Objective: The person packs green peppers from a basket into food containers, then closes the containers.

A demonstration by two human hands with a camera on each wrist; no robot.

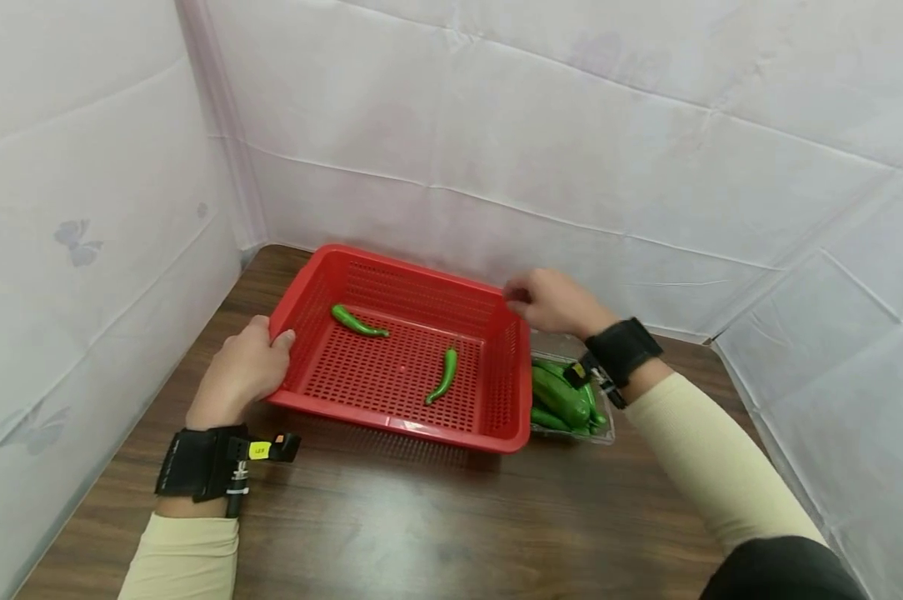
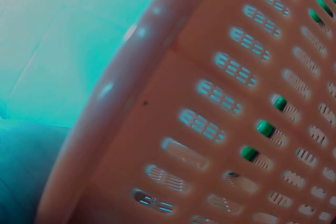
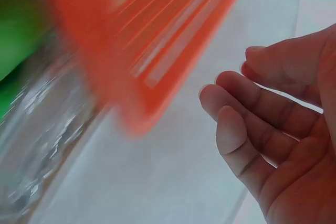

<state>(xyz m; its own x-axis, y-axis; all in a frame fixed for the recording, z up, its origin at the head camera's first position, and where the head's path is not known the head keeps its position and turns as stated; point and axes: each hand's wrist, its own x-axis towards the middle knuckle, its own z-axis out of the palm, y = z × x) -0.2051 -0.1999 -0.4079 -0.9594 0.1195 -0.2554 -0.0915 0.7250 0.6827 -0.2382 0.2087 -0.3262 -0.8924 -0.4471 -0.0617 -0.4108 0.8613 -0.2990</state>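
A red perforated plastic basket (image 1: 395, 367) is in the middle of the head view, with one green chili pepper (image 1: 357, 323) toward its back left and another chili pepper (image 1: 444, 379) nearer the right. My left hand (image 1: 245, 371) grips the basket's left rim, thumb over the edge. By the back right corner is my right hand (image 1: 556, 302). The right wrist view shows its fingers (image 3: 233, 129) loosely bent, apart from the basket and holding nothing. Close up in the left wrist view, the basket's slotted side wall (image 2: 152, 98) lets some green show through.
To the basket's right stands a clear plastic box (image 1: 607, 437) of green peppers (image 1: 560, 396), partly behind the right wrist. Both sit against a brown wood-grain table (image 1: 391, 533). White sheeting (image 1: 451, 108) walls off the back, left and right sides.
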